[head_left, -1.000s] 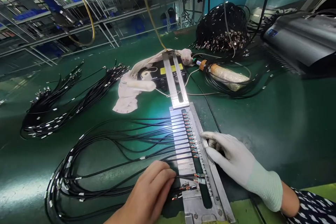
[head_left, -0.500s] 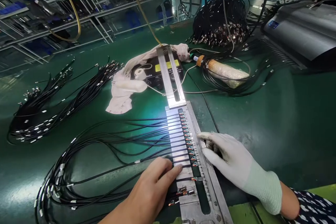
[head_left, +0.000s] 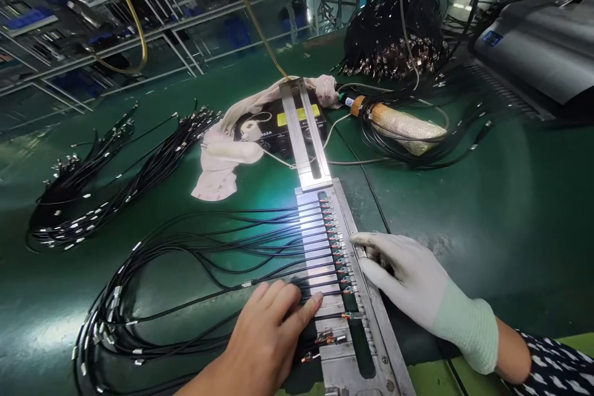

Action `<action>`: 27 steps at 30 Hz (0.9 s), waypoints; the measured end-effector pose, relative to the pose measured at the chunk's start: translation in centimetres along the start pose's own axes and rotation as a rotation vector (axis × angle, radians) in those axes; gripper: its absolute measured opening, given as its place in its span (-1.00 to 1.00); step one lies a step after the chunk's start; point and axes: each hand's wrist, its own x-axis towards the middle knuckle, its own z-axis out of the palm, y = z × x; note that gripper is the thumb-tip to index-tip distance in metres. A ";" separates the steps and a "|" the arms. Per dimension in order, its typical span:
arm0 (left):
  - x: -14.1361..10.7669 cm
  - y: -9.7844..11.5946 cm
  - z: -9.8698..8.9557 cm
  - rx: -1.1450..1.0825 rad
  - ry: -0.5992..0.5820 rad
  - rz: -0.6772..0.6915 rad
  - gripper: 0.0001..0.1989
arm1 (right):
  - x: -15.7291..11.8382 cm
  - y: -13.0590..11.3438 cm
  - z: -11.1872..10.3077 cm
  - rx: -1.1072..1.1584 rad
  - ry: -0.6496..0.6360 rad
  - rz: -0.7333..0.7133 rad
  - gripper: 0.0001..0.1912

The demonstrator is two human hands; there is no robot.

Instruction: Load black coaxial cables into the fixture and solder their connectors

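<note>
Factory workbench, cable bundles [head_left: 116,167], metal jig [head_left: 346,297]

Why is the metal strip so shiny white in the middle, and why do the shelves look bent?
Head view: lamp glare whitens the metal fixture beside the cables; wide lens curves the far shelves; both hands, left hand and gloved right hand, look sharp.

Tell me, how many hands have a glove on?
1. The right hand wears a white glove and rests on the metal rail. The left hand, on the black wires, is bare.
</note>
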 end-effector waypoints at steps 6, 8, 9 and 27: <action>3.9 1.1 0.5 0.038 -0.071 0.037 -0.58 | -0.8 -0.1 0.1 0.004 0.015 -0.015 -0.73; 4.2 1.4 0.6 0.065 -0.064 -0.008 -0.59 | -1.0 -0.2 0.2 0.000 0.021 -0.020 -0.73; 4.0 1.4 0.5 0.071 -0.055 -0.032 -0.60 | -1.1 -0.2 0.2 -0.002 0.024 -0.022 -0.73; -1.1 1.0 0.3 -0.228 0.022 -0.106 -0.65 | -0.4 -0.4 -0.2 -0.002 -0.048 0.002 -0.73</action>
